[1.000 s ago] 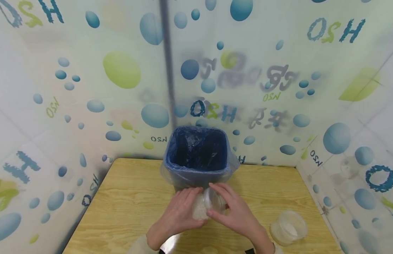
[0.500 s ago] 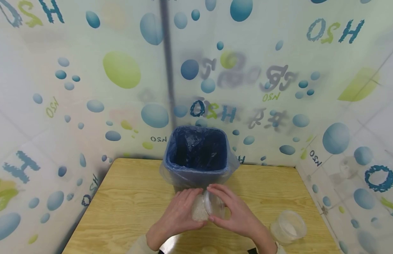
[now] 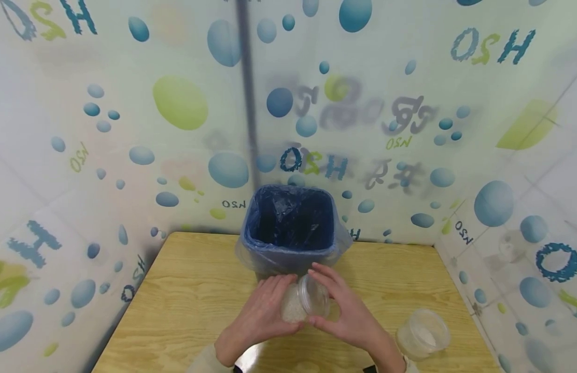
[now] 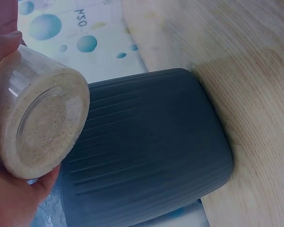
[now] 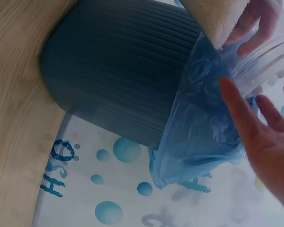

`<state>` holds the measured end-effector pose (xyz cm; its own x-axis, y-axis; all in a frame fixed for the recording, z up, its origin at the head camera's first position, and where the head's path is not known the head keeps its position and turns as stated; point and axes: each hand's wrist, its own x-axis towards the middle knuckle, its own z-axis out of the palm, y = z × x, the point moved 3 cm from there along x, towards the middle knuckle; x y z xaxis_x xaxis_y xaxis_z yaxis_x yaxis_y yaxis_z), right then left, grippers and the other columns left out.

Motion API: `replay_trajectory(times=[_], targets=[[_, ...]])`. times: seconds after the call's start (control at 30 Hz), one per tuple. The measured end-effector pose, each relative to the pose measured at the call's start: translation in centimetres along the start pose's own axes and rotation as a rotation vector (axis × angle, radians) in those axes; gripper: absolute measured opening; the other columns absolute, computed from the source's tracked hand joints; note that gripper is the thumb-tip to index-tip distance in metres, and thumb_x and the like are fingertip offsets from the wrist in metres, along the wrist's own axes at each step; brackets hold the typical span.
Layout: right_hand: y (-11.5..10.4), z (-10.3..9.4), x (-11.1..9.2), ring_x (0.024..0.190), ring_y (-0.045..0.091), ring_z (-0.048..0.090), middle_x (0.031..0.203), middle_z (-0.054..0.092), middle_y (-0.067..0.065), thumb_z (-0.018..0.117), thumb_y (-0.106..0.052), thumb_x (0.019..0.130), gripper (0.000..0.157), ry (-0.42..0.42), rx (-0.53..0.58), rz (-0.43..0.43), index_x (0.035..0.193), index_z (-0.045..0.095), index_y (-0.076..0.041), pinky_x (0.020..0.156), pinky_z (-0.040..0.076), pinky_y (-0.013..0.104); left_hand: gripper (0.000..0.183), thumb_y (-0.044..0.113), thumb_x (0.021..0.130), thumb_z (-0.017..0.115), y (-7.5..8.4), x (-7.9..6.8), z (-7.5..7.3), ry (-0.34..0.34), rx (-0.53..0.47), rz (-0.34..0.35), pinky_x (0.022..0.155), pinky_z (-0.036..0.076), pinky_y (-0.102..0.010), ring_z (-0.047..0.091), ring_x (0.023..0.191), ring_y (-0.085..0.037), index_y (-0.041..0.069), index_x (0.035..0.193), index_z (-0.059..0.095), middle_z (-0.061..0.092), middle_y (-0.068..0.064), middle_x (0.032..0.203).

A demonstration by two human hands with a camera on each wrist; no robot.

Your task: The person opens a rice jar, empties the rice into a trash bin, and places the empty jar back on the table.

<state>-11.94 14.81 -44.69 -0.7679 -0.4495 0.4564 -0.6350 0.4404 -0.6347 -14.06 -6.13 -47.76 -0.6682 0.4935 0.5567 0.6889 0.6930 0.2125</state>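
Note:
A clear plastic jar (image 3: 293,306) holding pale, grainy stuff lies tilted on its side in front of the bin. My left hand (image 3: 262,312) grips the jar's body, with its round base (image 4: 45,125) facing the left wrist camera. At the other end my right hand (image 3: 348,312) surrounds the clear, ridged mouth end (image 5: 264,66). Its fingers (image 5: 239,106) are spread and fairly straight in the right wrist view, with gaps beside the jar. Just beyond both hands stands a dark bin (image 4: 146,146) lined with a blue plastic bag (image 3: 288,261).
A clear plastic tub (image 3: 423,334) with a little white stuff inside sits at the right on the wooden table (image 3: 190,300). Behind the bin and along both sides hang printed sheets (image 3: 185,155) with blue and green spots.
My right hand shifts slightly around the jar's end, its fingertips lifting a little higher and spreading. The left hand, jar, bin and tub stay nearly in place.

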Motion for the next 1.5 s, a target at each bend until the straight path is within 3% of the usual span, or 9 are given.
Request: replay_trajectory(times=[0.13,0.23,0.43,0.6,0.87,1.17,1.27,1.5], targets=[[0.0,0.2,0.0,0.127,0.027,0.058,0.147,0.054,0.004,0.079,-0.025,0.092,0.06,0.152,0.012,0.072,0.145,0.057,-0.01,0.077,0.061,0.031,0.098,0.053,0.052,0.096,-0.1,0.0,0.0,0.015,-0.012,-0.004,0.084,0.054,-0.04,0.064,0.101,-0.022,0.007,0.13,0.059,0.067,-0.005,0.115],[-0.2,0.3,0.2,0.117,0.026,0.063,0.14,0.059,0.003,0.078,-0.029,0.093,0.055,0.216,-0.044,0.126,0.142,0.061,-0.012,0.071,0.06,0.026,0.098,0.051,0.052,0.097,0.0,0.0,0.0,0.03,-0.018,-0.007,0.085,0.054,-0.041,0.064,0.102,-0.023,0.006,0.13,0.059,0.067,-0.006,0.116],[-0.4,0.8,0.7,0.101,0.018,0.066,0.135,0.062,0.002,0.074,-0.049,0.092,0.061,0.172,-0.154,0.283,0.143,0.06,-0.018,0.064,0.054,0.02,0.098,0.052,0.051,0.097,0.1,0.1,0.1,0.055,0.028,0.006,0.085,0.054,-0.042,0.065,0.103,-0.025,0.006,0.13,0.06,0.067,-0.007,0.115],[-0.4,1.1,0.7,0.09,0.014,0.064,0.133,0.063,0.002,0.073,-0.055,0.09,0.066,0.144,-0.199,0.341,0.144,0.06,-0.018,0.062,0.051,0.021,0.097,0.052,0.052,0.096,0.2,0.0,0.0,0.068,0.052,0.013,0.086,0.053,-0.042,0.065,0.103,-0.025,0.007,0.13,0.06,0.067,-0.006,0.115],[-0.3,1.0,0.5,0.104,0.017,0.064,0.132,0.061,-0.003,0.075,-0.056,0.089,0.065,0.103,-0.137,0.372,0.142,0.061,-0.022,0.065,0.054,0.02,0.097,0.054,0.054,0.095,0.2,0.0,-0.1,0.061,0.076,0.017,0.087,0.054,-0.043,0.064,0.106,-0.025,0.008,0.132,0.059,0.066,-0.005,0.118],[-0.2,0.4,0.2,0.117,0.022,0.059,0.139,0.055,-0.002,0.081,-0.042,0.088,0.066,0.044,-0.002,0.278,0.146,0.058,-0.021,0.075,0.058,0.025,0.099,0.055,0.051,0.095,0.3,0.1,0.2,0.069,0.078,0.044,0.084,0.054,-0.041,0.065,0.105,-0.024,0.008,0.131,0.06,0.067,-0.006,0.117],[-0.1,0.2,0.1,0.12,0.022,0.059,0.141,0.054,-0.002,0.081,-0.039,0.088,0.066,0.037,-0.015,0.196,0.146,0.057,-0.02,0.078,0.059,0.029,0.098,0.054,0.051,0.095,0.3,0.1,0.2,0.064,0.072,0.05,0.084,0.054,-0.041,0.065,0.105,-0.023,0.007,0.13,0.06,0.067,-0.006,0.117],[0.0,-0.2,0.0,0.136,0.022,0.051,0.152,0.049,-0.001,0.081,-0.03,0.09,0.068,-0.008,-0.041,-0.001,0.15,0.053,-0.014,0.1,0.053,0.043,0.1,0.054,0.052,0.096,0.2,0.1,0.1,0.023,0.048,0.029,0.085,0.053,-0.041,0.064,0.109,-0.023,0.007,0.132,0.059,0.066,-0.006,0.12]])
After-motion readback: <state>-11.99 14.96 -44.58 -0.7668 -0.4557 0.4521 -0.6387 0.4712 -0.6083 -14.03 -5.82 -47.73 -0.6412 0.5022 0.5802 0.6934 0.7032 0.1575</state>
